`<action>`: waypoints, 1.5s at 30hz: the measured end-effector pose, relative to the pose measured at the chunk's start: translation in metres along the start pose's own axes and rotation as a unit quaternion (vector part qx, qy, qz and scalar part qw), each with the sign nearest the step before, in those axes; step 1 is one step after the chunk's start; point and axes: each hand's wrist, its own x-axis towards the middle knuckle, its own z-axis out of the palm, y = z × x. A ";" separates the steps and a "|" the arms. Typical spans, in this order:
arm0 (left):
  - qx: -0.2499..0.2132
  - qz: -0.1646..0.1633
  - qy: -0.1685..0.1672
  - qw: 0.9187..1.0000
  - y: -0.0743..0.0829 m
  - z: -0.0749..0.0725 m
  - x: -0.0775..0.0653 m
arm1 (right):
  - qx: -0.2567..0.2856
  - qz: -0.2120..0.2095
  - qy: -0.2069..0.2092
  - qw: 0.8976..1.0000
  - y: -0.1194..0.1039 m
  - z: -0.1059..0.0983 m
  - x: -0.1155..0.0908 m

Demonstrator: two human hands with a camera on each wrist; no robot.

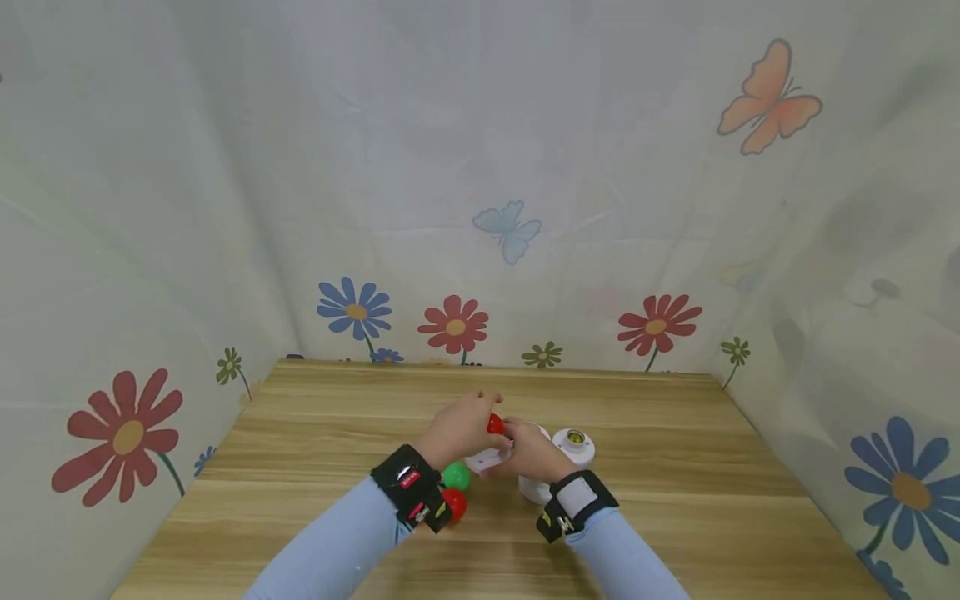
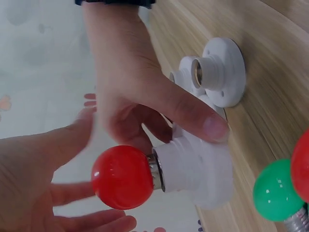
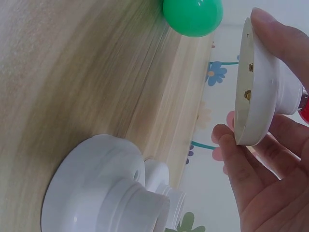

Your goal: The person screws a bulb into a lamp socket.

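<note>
My right hand [image 1: 534, 452] grips the round base of a white lamp socket [image 2: 210, 169], thumb on one side and fingers on the other. It is lifted off the table and tilted, so brass screws show in its hollow underside in the right wrist view. A red light bulb [image 2: 123, 177] sits in the socket's mouth, part of its metal screw cap still showing. Around the red globe my left hand [image 1: 463, 427] is spread, its thumb and fingers extended and loose, with a gap between thumb and globe in the left wrist view.
On the wooden table [image 1: 360, 417], several more white sockets [image 1: 576, 450] stand by my right hand, mouths up. A green bulb [image 1: 456, 476] and another red bulb [image 1: 454, 505] lie below my left wrist. A flower-patterned curtain [image 1: 420, 167] surrounds the back and sides.
</note>
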 end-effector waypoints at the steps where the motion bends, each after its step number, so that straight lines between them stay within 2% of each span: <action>1: 0.010 -0.004 0.009 1.000 0.000 0.001 0.000 | -0.002 -0.002 0.000 1.000 0.000 0.000 0.000; 4: 0.053 -0.011 0.038 0.998 -0.002 0.004 0.000 | -0.003 -0.005 0.002 1.000 -0.001 0.000 0.000; 6: 0.081 -0.012 0.053 0.995 -0.004 0.006 0.000 | -0.003 0.008 0.002 1.000 -0.002 0.001 0.000; 14: 0.096 -0.014 0.062 0.993 -0.008 0.010 0.002 | -0.008 0.031 0.001 0.999 -0.005 0.000 0.000; 21: 0.079 -0.012 0.047 0.996 -0.007 0.008 0.002 | -0.010 0.033 0.000 0.999 -0.002 0.002 0.001; 28: 0.033 0.045 0.010 0.998 -0.005 0.002 0.001 | -0.020 0.011 0.001 1.000 0.004 0.001 0.003; 30: 0.025 0.051 0.004 0.998 -0.004 0.000 0.001 | -0.021 0.006 0.001 1.000 0.006 0.001 0.003; 34: 0.006 0.030 -0.007 1.000 -0.002 -0.001 0.002 | -0.013 0.006 -0.001 1.000 0.007 0.001 0.003; 37: 0.007 0.003 0.000 1.000 -0.001 0.000 0.002 | -0.011 -0.005 0.003 1.000 0.007 0.001 0.003; 40: 0.045 -0.016 0.027 0.999 0.000 0.001 0.002 | -0.004 -0.011 0.005 1.000 0.007 0.002 0.002; 45: 0.123 -0.035 0.061 0.990 -0.001 0.007 0.003 | -0.001 -0.004 0.005 1.000 0.005 0.002 0.001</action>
